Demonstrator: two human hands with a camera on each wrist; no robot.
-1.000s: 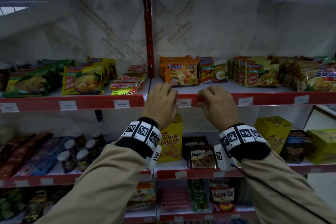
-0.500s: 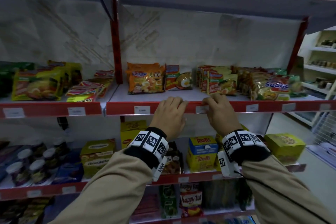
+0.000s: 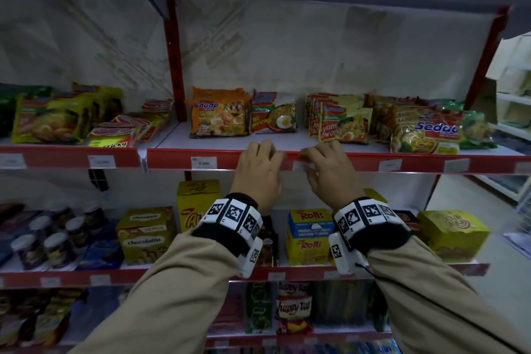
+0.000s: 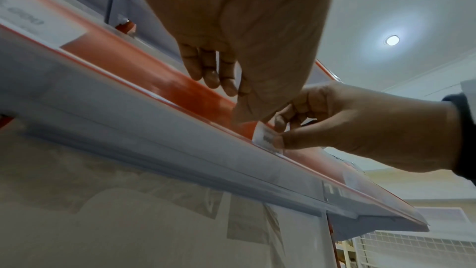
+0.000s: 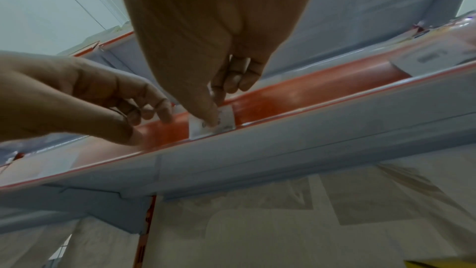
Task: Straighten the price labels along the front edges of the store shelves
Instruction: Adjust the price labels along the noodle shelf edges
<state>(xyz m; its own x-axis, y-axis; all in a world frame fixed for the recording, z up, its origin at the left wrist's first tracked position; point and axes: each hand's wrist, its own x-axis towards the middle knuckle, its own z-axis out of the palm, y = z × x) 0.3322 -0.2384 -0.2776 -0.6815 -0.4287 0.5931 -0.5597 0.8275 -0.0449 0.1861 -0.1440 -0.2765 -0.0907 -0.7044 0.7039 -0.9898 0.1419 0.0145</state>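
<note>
A red label strip runs along the front edge of the noodle shelf. My right hand pinches a small white price label in that strip between thumb and forefinger; the right wrist view shows the thumb tip on the price label. Just left of it, my left hand has its fingers curled over the strip's top edge and its thumb on the red front. In the left wrist view the price label sits tilted under the right hand.
More white price labels sit along the same strip to the left and right. Instant noodle packs lie on the shelf behind the hands. Boxed snacks fill the shelf below, and an aisle floor shows at the right.
The view and both hands have shifted right along the shelf edge. The right hand has left the strip's top edge and now pinches a price label; the left hand followed beside it.
</note>
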